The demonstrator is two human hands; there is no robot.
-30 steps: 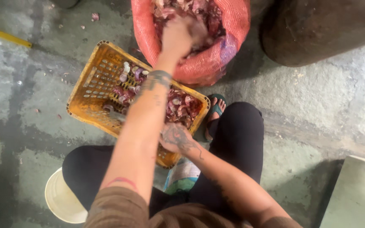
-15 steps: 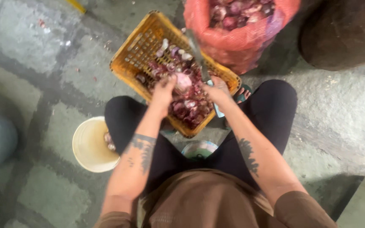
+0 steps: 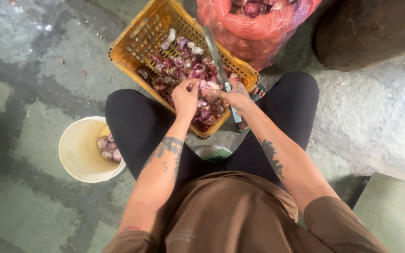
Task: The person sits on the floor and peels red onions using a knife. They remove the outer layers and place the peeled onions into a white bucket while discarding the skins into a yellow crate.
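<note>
Fingers of the left hand (image 3: 185, 97) and right hand (image 3: 234, 95), which also grips a knife (image 3: 215, 52), now pinch one onion (image 3: 208, 85) over the basket (image 3: 132, 44), no longer reaching into the sack (image 3: 258, 28).

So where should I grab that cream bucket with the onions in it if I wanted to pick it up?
Grab the cream bucket by its rim, coming straight down from above. It stands upright on the floor with its mouth open and no handle shows, so the bare edge on the far side from the person's leg is probably easiest. The few peeled onions lie low inside, so your fingers can hook over the rim.
</note>
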